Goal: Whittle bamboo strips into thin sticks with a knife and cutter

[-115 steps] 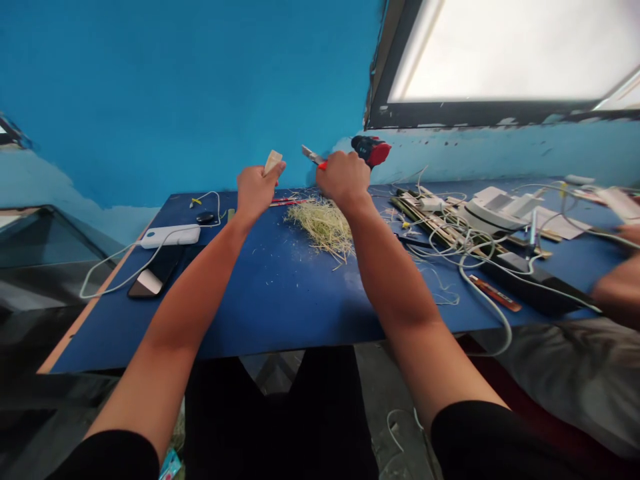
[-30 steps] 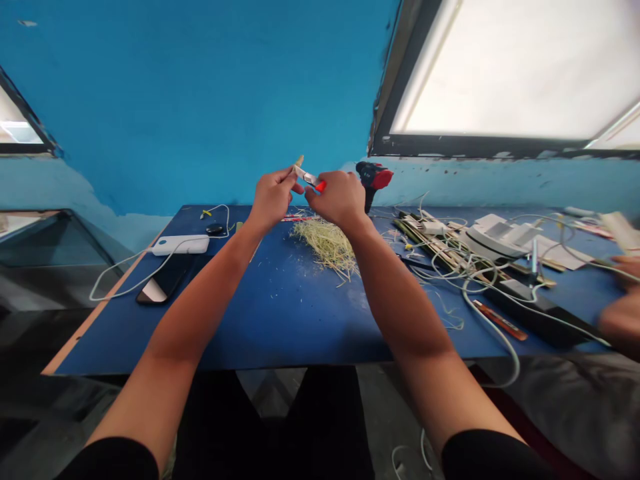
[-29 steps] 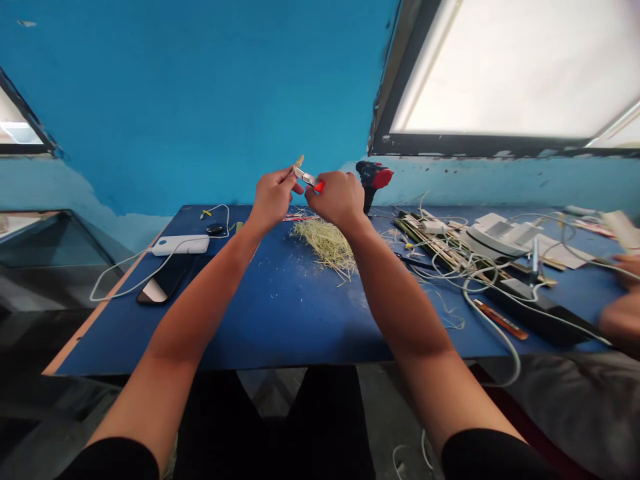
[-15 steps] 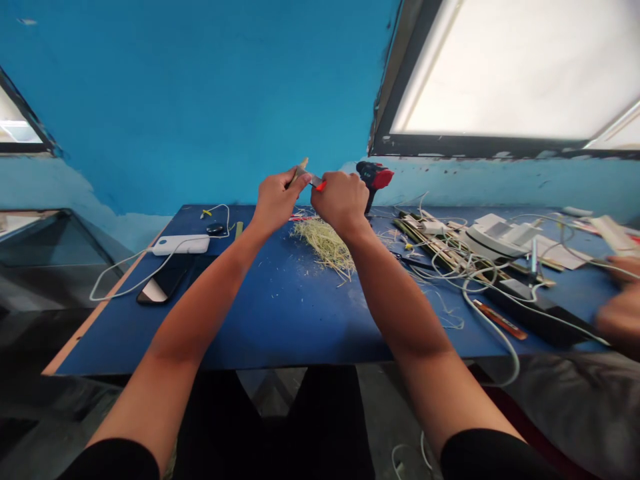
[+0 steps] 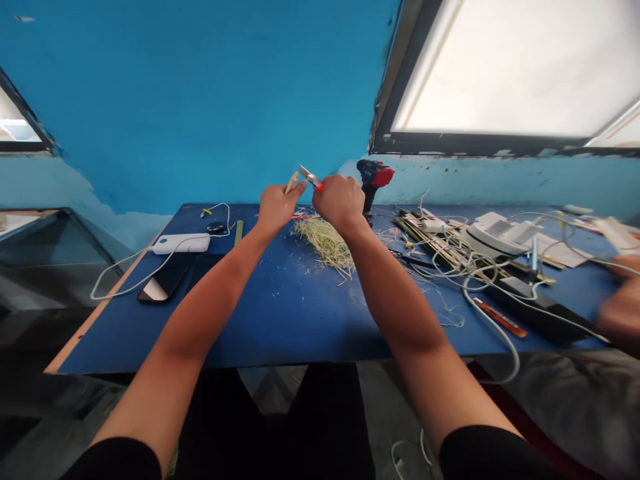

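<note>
My left hand (image 5: pixel 277 208) is closed round a short pale strip (image 5: pixel 291 182), whose end sticks up past the fingers. In my right hand (image 5: pixel 341 201) is a red-handled utility knife (image 5: pixel 311 177), its blade pointing up and left beside the strip. A small gap shows between blade and strip. Both hands are raised over the far edge of the blue table (image 5: pixel 300 320). Below and between them lies a heap of thin pale green shavings (image 5: pixel 327 245).
A drill (image 5: pixel 374 179) stands behind my right hand. Tangled white cables (image 5: pixel 467 267), split sticks and an orange cutter (image 5: pixel 500 318) lie on the right. A power bank (image 5: pixel 181 244) and phone (image 5: pixel 164 279) lie left. Another person's blurred hand (image 5: pixel 623 300) is at the right edge.
The knife blade has come away from the strip and now points up, fully visible. My left hand has lowered slightly, and the strip's tip has moved down and left.
</note>
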The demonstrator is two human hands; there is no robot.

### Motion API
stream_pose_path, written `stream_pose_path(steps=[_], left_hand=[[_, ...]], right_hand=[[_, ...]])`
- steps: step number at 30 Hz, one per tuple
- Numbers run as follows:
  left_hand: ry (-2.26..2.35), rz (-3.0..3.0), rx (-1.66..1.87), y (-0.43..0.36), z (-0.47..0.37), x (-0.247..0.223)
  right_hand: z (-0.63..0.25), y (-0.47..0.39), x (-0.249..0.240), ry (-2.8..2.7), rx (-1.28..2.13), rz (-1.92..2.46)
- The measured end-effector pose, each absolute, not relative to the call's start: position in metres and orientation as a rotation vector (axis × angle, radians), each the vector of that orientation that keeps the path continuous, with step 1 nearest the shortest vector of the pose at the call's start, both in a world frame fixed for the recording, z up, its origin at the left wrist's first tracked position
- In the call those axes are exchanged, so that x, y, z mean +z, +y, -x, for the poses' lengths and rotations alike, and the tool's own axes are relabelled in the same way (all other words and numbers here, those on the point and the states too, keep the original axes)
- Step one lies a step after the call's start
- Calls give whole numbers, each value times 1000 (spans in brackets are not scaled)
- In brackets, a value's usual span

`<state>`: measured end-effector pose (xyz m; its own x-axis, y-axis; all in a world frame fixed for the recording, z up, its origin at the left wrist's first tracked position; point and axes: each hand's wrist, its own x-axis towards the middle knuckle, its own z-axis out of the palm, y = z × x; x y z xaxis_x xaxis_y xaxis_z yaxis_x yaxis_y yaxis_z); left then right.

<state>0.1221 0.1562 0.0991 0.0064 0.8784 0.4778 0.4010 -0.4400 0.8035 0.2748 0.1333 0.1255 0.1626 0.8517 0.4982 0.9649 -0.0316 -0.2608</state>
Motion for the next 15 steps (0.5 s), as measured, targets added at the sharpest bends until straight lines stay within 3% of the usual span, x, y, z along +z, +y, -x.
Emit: stream_pose_path(steps=[4, 15], left_hand=[[1286, -1686, 1156, 168, -123, 83], [1219, -1790, 1181, 168, -126, 85]], right_hand=[[-288, 151, 113, -1783, -142, 1997], [-282, 154, 105, -1948, -162, 1881]])
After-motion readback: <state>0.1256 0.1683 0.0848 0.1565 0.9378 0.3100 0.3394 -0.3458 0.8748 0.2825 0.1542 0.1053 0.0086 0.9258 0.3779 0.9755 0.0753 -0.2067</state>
